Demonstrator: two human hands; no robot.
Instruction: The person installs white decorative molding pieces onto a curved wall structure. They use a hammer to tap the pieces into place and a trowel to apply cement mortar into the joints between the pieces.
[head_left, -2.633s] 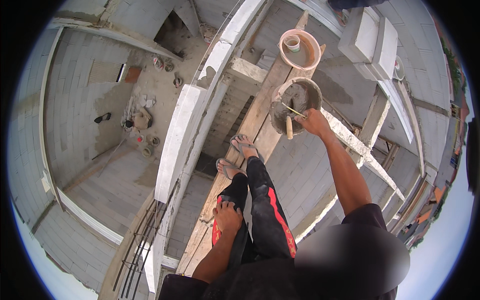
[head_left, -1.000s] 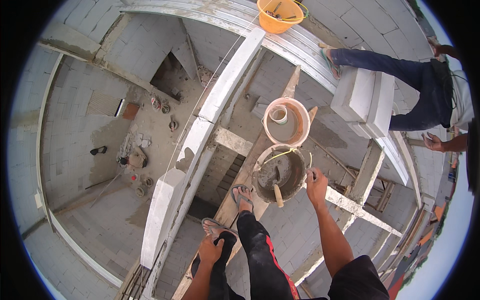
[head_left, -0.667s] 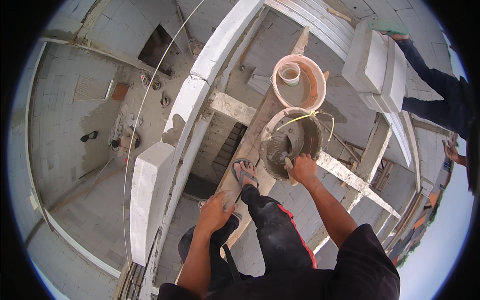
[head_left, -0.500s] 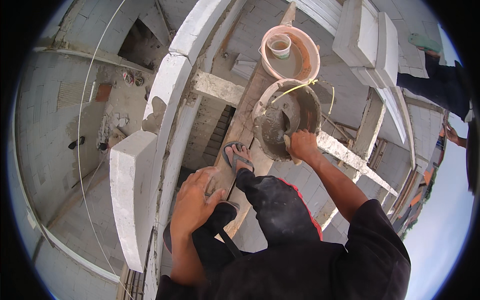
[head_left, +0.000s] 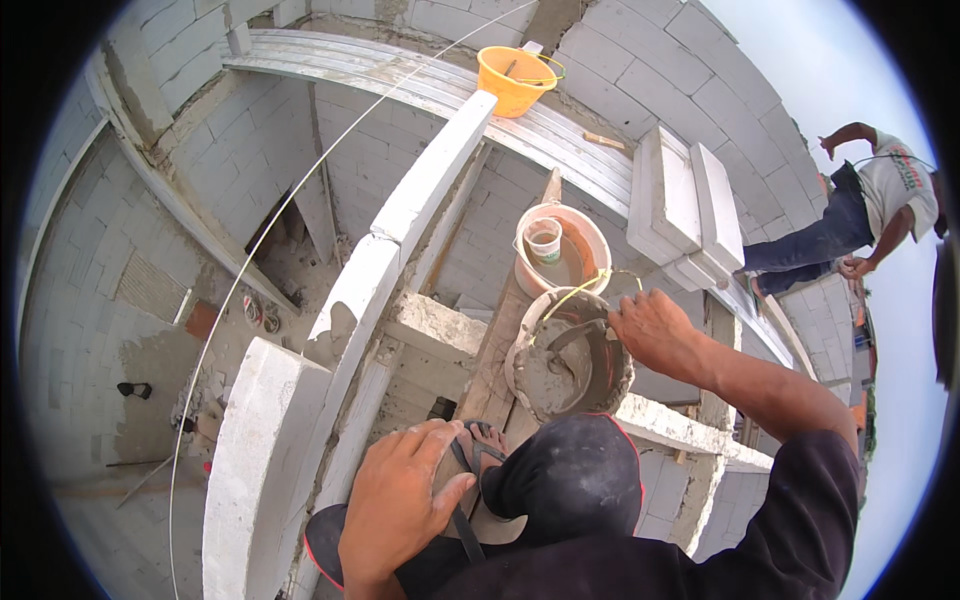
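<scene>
A lower crouch has been taken, and the black-clad knee (head_left: 560, 470) is now raised close to the mortar bucket (head_left: 608, 375) on the plank (head_left: 488, 375), so the mortar (head_left: 558, 372) seems easier to reach. The right hand (head_left: 655, 330) has been shifted to the bucket's upper right rim, fingers curled; whether anything is gripped cannot be told. By the left hand (head_left: 398, 495), fingers loosely bent, nothing is held.
</scene>
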